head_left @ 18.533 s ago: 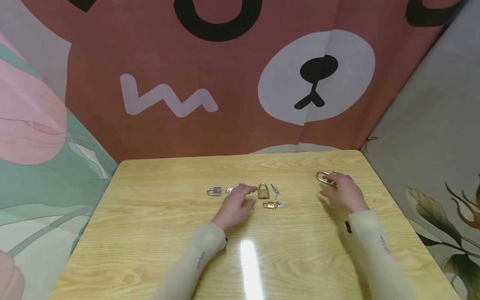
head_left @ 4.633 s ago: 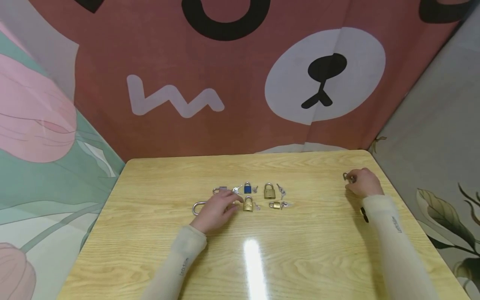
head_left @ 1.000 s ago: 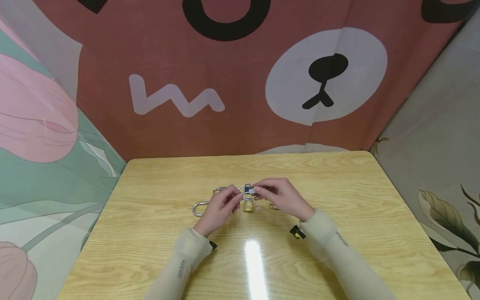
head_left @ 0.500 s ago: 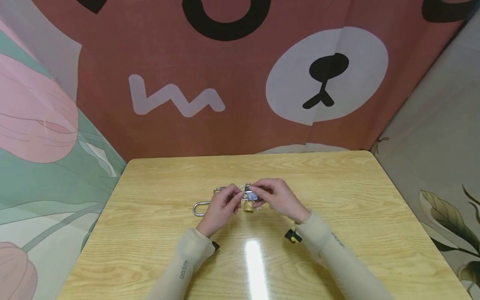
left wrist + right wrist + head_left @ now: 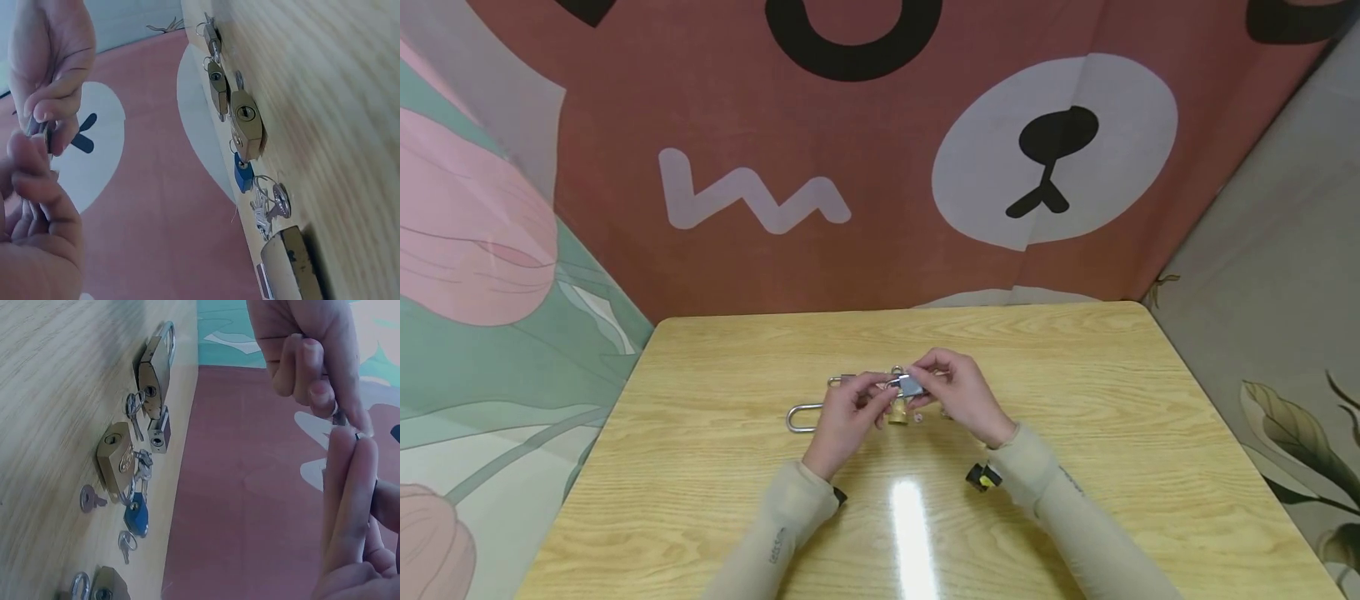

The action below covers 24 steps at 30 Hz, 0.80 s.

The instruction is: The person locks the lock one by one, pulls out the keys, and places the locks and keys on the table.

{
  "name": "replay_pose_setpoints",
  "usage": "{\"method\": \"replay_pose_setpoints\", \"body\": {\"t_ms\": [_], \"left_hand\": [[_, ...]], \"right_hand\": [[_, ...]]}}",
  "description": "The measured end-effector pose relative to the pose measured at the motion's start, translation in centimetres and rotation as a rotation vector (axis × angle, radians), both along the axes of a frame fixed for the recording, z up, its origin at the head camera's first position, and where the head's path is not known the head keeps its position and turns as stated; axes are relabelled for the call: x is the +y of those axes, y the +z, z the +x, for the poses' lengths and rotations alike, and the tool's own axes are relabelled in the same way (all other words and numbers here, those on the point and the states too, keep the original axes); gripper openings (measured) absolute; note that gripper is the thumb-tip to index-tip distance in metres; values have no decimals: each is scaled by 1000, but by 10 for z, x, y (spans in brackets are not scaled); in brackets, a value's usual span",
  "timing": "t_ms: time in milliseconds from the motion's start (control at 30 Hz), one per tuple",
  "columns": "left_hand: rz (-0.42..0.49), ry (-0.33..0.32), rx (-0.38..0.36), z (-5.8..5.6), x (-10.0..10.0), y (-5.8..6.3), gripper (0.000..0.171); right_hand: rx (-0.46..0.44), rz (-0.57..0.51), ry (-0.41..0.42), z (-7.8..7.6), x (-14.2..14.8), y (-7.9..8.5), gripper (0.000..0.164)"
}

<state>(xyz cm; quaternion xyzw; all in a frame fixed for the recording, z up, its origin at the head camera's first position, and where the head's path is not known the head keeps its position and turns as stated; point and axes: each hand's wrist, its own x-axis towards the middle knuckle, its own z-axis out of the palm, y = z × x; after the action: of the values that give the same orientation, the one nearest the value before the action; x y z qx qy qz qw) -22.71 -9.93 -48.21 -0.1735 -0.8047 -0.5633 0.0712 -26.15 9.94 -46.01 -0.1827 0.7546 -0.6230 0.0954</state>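
Observation:
My right hand (image 5: 966,398) pinches the body of a small silver-grey padlock (image 5: 912,385) between thumb and fingertips, held above the table. My left hand (image 5: 846,417) has its thumb and fingertips on the shackle at the other end. In the left wrist view, the left hand (image 5: 37,231) meets the right hand (image 5: 53,81), and the fingers hide most of the lock. Metal shows between the fingertips in the right wrist view. Behind and below the hands, a brass padlock (image 5: 898,414) lies on the table, with a blue padlock (image 5: 136,515) near it.
A large padlock (image 5: 153,375) with a long shackle (image 5: 800,418) lies left of the hands. Loose keys (image 5: 134,409) and a single key (image 5: 89,499) lie among the locks. More brass padlocks (image 5: 217,84) line the wooden table (image 5: 737,517). A printed cloth (image 5: 760,275) hangs behind.
The large padlock went from the far right to the left. My right hand brought a small padlock from the right to my left hand. Lately the lock has been turned between the fingers.

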Motion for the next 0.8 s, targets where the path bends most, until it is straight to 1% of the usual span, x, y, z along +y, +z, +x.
{"method": "replay_pose_setpoints", "body": {"t_ms": [100,167,333,467,533,633,700,800], "left_hand": [[-33,-10,17,2,2,0,36],[-55,-12,51,1,3,-1,41],[-115,-13,189,-2,4,-4,40],[-150,10,251,-4,3,-5,36],[-168,24,258,-4,2,-4,34],[-173,39,241,-6,0,-5,32],[-151,39,210,-6,-2,-6,31],[-103,29,171,-7,-4,-8,30]], "right_hand": [[-5,-14,-22,0,1,-2,24],[-5,-21,-20,0,2,-3,23],[-7,-24,-6,0,1,-4,25],[-8,-42,10,0,0,-4,32],[-20,-66,33,0,1,-4,35],[-46,-97,72,-1,3,-5,36],[-74,-124,103,-1,5,-6,37],[-120,-111,117,-1,9,-8,37]]}}
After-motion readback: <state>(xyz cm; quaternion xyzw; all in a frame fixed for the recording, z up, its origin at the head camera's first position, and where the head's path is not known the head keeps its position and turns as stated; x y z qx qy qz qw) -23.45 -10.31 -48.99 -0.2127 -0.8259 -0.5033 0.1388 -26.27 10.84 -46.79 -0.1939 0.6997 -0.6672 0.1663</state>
